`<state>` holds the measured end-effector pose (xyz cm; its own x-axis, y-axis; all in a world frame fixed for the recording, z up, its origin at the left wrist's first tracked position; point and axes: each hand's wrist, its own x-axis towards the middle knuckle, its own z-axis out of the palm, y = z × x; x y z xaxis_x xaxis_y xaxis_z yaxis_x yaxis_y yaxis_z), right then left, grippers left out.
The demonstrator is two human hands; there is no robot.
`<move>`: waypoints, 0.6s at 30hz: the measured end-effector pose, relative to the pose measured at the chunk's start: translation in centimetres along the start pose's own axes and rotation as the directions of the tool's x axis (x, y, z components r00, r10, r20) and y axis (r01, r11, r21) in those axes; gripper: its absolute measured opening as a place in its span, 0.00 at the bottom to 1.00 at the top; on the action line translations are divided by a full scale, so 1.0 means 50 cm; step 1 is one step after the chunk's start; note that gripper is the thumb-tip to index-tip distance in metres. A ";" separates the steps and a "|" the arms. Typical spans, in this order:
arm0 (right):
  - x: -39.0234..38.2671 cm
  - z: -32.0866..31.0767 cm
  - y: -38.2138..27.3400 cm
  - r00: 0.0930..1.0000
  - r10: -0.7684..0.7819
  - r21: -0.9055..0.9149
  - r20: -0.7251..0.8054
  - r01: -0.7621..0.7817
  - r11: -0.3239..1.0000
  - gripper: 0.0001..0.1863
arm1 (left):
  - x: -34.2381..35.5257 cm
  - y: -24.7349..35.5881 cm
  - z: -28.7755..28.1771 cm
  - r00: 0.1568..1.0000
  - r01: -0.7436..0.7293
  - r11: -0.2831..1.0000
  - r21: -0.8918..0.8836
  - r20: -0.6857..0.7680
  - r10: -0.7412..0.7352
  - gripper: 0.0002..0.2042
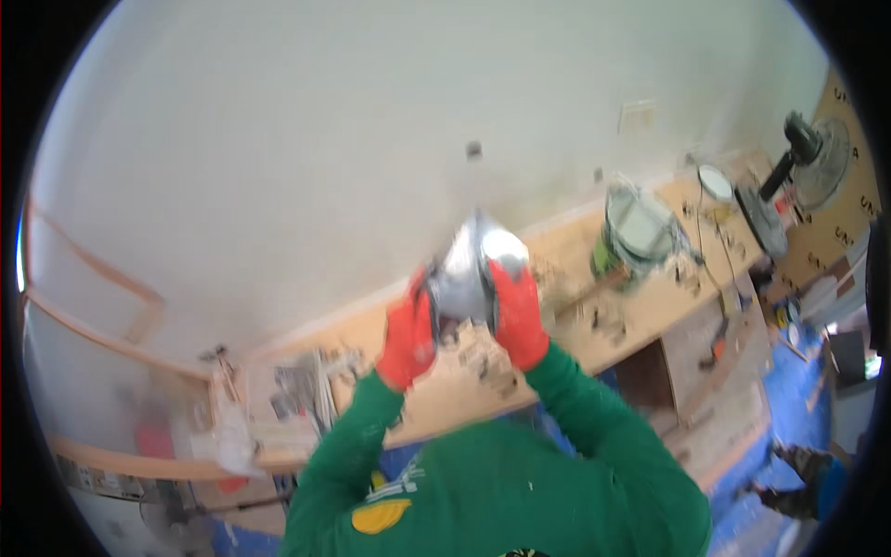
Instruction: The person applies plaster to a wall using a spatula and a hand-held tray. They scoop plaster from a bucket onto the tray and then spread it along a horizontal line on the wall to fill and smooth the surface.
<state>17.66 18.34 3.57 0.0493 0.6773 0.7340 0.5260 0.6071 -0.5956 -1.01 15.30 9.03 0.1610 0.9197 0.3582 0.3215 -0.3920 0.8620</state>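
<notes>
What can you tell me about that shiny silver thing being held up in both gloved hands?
The silver thing is blurred, so its exact kind cannot be told. It looks shiny and grey-silver, like metal or foil, roughly rounded, with a pointed top and a dark patch on its left side. It is raised above the wooden workbench, in front of the pale wall. The left hand and right hand, both in red-orange gloves, clasp it from either side.

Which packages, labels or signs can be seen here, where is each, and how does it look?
Yellow emblem: on the green sleeve, lower centre; rounded patch.
Pale wall plate: on the white wall, upper right; small rectangle, blurred.
Printed papers: on the wooden bench, left of the red-gloved hands; grey and white.
</notes>
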 end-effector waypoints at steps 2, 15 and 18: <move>0.032 -0.016 0.032 0.995 -0.067 0.103 -0.070 0.074 0.992 0.23 | 0.020 -0.037 0.011 0.998 -0.051 0.982 0.180 0.038 0.045 0.22; 0.294 -0.159 0.095 0.888 0.409 0.890 0.209 -0.345 0.296 0.15 | -0.193 -0.431 -0.114 0.883 0.314 0.707 -0.634 -0.078 -0.463 0.21; 0.447 -0.256 0.123 0.980 -0.078 0.440 -0.183 0.153 0.885 0.17 | -0.237 -0.420 -0.137 0.840 0.385 0.853 -0.352 -0.249 -0.482 0.21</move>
<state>32.86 31.90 20.47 0.1625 0.5404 0.8256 0.0996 0.8234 -0.5586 -16.08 12.81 -10.86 -0.2521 0.9674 -0.0253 0.0083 0.0283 0.9996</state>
